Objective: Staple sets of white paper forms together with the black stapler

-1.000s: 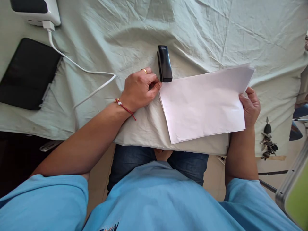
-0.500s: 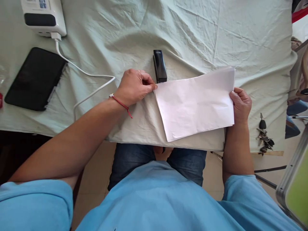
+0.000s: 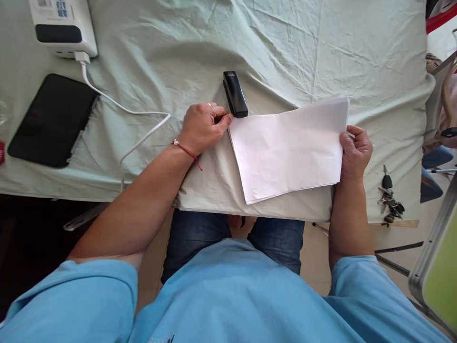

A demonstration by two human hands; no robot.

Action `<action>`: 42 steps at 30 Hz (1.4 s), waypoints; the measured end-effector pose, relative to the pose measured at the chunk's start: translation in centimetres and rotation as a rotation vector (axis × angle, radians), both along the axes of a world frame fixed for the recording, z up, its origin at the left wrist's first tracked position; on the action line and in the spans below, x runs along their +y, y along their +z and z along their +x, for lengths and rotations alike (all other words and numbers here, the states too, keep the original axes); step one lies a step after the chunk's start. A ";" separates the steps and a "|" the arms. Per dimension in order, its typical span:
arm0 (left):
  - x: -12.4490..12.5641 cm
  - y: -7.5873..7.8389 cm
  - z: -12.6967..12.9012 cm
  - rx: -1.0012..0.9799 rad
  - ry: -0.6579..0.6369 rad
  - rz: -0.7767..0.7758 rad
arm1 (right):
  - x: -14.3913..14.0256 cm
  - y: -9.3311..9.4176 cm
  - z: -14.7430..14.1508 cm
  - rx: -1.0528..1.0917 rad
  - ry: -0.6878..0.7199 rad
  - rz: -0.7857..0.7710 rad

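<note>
Pinching paper sheets (image 3: 291, 152) at both ends, left hand (image 3: 202, 127) grip apparently touching stapler (image 3: 235, 94), right hand (image 3: 355, 152) clasping edge

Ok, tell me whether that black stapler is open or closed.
Closed. The black stapler lies flat on the green cloth, arm down against its base, beside the left hand and the paper stack's corner.

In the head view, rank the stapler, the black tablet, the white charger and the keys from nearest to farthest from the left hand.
1. Stapler: right beside the left hand's fingertips, just above.
2. Black tablet: far left on the cloth.
3. White charger: top left corner.
4. Keys: far right, past the right hand; nearly level with the charger, hard to call.
</note>
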State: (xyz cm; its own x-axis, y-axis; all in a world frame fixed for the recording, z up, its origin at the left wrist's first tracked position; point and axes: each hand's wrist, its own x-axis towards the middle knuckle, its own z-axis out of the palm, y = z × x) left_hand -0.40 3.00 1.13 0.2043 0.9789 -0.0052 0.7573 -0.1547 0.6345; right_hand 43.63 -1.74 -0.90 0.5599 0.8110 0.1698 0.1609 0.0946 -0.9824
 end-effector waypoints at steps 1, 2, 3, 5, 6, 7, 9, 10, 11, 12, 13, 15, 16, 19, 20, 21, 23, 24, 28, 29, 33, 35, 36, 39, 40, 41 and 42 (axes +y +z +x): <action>0.0 -0.1 0.0 0.000 -0.009 0.000 | 0.0 -0.1 0.1 -0.012 0.006 0.020; 0.1 -0.2 0.1 -0.007 -0.015 0.001 | 0.0 -0.1 0.2 -0.021 0.011 0.042; 0.1 -0.2 0.1 -0.020 -0.015 0.000 | 0.0 -0.1 0.3 -0.028 0.014 0.060; 0.3 -0.3 0.0 -0.058 -0.020 -0.013 | -0.1 0.0 0.3 -0.030 0.014 0.079; 0.3 -0.3 -0.1 -0.083 -0.021 -0.024 | -0.1 0.1 0.2 -0.026 0.015 0.081; 0.4 -0.3 -0.2 -0.110 -0.022 -0.035 | -0.1 0.2 0.1 -0.020 0.015 0.080; 0.4 -0.4 -0.4 -0.168 -0.030 -0.062 | -0.2 0.3 -0.1 -0.012 0.015 0.068; 0.4 -0.4 -0.5 -0.198 -0.031 -0.073 | -0.2 0.3 -0.2 -0.012 0.014 0.060; 0.4 -0.4 -0.5 -0.223 -0.027 -0.079 | -0.2 0.3 -0.2 -0.013 0.013 0.051; 0.4 -0.4 -0.5 -0.245 -0.019 -0.081 | -0.1 0.2 -0.3 -0.016 0.014 0.043; 0.3 -0.4 -0.5 -0.263 -0.012 -0.081 | -0.1 0.2 -0.2 -0.017 0.015 0.036; 0.2 -0.3 -0.5 -0.287 -0.009 -0.084 | -0.1 0.1 -0.2 -0.020 0.020 0.024; 0.2 -0.3 -0.5 -0.295 -0.014 -0.082 | -0.1 0.0 -0.1 -0.024 0.021 0.015; 0.1 -0.2 -0.5 -0.308 -0.010 -0.069 | -0.2 0.0 0.0 -0.032 0.024 -0.015; 0.1 -0.3 -0.5 -0.309 -0.008 -0.070 | -0.2 0.1 0.0 -0.030 0.027 -0.020; 0.1 -0.3 -0.5 -0.311 -0.002 -0.068 | -0.2 0.1 -0.1 -0.024 0.029 -0.020; 0.1 -0.4 -0.4 -0.318 0.003 -0.068 | -0.2 0.2 -0.2 -0.008 0.035 -0.011; 0.1 -0.5 -0.4 -0.330 0.006 -0.064 | -0.2 0.2 -0.2 -0.002 0.036 -0.007; -0.1 -0.4 -0.1 -0.375 0.031 -0.054 | -0.2 0.2 -0.3 0.015 0.025 0.002; -0.1 -0.4 0.0 -0.375 0.040 -0.049 | -0.2 0.1 -0.3 0.016 0.023 0.013; 0.1 -0.7 0.4 -0.341 0.070 -0.013 | -0.2 -0.3 0.0 0.006 0.014 0.049; 0.3 -1.1 0.6 -0.295 0.080 0.024 | -0.2 -0.4 0.1 -0.004 0.006 0.027; 0.4 -1.3 0.7 -0.264 0.084 0.042 | -0.2 -0.4 0.0 -0.011 0.007 0.012; 0.4 -1.6 0.7 -0.207 0.094 0.076 | -0.2 0.0 -0.2 -0.027 0.017 -0.008; 0.3 -1.6 0.8 -0.213 0.097 0.076 | -0.2 0.1 -0.3 -0.031 0.016 -0.008; 0.1 -1.6 0.8 -0.235 0.100 0.078 | -0.2 0.2 -0.3 -0.034 0.015 -0.009; -0.1 -1.6 0.7 -0.263 0.098 0.083 | -0.2 0.3 -0.4 -0.035 0.013 -0.010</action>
State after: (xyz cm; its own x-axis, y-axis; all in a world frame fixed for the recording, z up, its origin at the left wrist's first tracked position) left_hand 0.35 2.95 -0.46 0.0926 0.9888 0.1167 0.5824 -0.1489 0.7992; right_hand 43.27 -1.93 -0.62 0.5430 0.8201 0.1807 0.1936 0.0872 -0.9772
